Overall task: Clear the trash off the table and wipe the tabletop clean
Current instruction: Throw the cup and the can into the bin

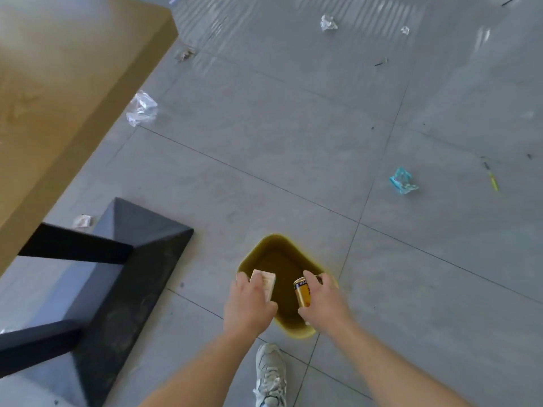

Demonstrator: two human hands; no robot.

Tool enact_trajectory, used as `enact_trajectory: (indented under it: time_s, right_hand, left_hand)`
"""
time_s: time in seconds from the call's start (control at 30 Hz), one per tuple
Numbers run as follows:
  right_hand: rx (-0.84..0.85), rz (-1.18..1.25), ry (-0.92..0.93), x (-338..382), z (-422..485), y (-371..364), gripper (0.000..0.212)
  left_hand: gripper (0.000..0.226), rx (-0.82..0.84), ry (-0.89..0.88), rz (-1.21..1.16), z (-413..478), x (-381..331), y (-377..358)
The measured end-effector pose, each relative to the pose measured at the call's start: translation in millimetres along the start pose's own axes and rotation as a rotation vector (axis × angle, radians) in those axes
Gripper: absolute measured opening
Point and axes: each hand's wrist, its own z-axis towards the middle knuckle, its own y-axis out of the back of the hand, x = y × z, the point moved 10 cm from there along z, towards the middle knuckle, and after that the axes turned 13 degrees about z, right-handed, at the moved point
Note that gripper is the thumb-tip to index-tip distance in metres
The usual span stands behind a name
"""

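An olive-yellow bin [266, 245] stands open on the grey floor, directly below my hands. Over its near-left rim, my left hand [248, 306] grips a small pale box [266, 282]. My right hand [323, 302] holds a gold drink can [302, 292] over the bin's right side, tilted. The bin's inside looks dark; its contents cannot be made out. The wooden tabletop [58, 92] fills the upper left, seen from its edge.
The table's black pyramid-shaped base [132, 289] and dark struts lie left of the bin. Litter is scattered on the floor: clear plastic [142, 108], white paper wads [328, 22], a blue wrapper [403, 181], a yellow stick [493, 179]. My white shoe [270, 374] is behind the bin.
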Motion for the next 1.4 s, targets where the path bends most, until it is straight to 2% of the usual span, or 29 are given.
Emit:
enact_trajectory:
  time_s: [0.53,0.67,0.83,1.4]
  right_hand:
    - [0.0,0.075,-0.026,-31,57,-44,0.09]
    - [-0.026,0.153,-0.028,-37,60,-46,0.077]
    - [-0.075,0.118,0.004,-29,52,-40,0.064]
    - [-0.117,-0.049,0.181,64,2,6,0.063]
  left_hand:
    - [0.065,0.06,-0.038,0.115,53,-9,-69]
    - [0.064,0.053,-0.048,0.187,54,0,-70]
    - [0.062,-0.002,-0.085,0.289,46,12,-55]
    - [0.061,-0.186,-0.18,0.376,-16,36,68]
